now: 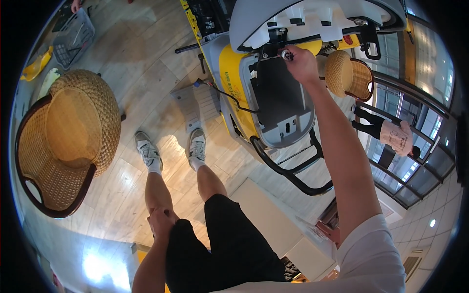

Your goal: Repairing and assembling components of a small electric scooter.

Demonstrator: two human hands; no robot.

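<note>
My right hand (302, 66) reaches up to the hinge area of a yellow and grey scooter-like vehicle (233, 73). Its fingers are closed round a ratchet wrench, whose round chrome head (287, 55) shows at the fingertips; the handle is mostly hidden. Above the hand stands the raised grey cover (254, 22), with white plastic and dark brackets on its underside. Below it lies a dark rectangular recess (278, 93) in the grey body. Against my knee rests my left hand (161, 222), fingers curled in; whether it holds anything is hidden.
A black tubular rail (288, 176) curves out from the vehicle. A dark cable with a blue connector (197, 83) hangs over its side. Woven chairs (73, 127) stand left and beyond the vehicle. A grey basket (73, 39) sits far left; a person (391, 136) stands at right.
</note>
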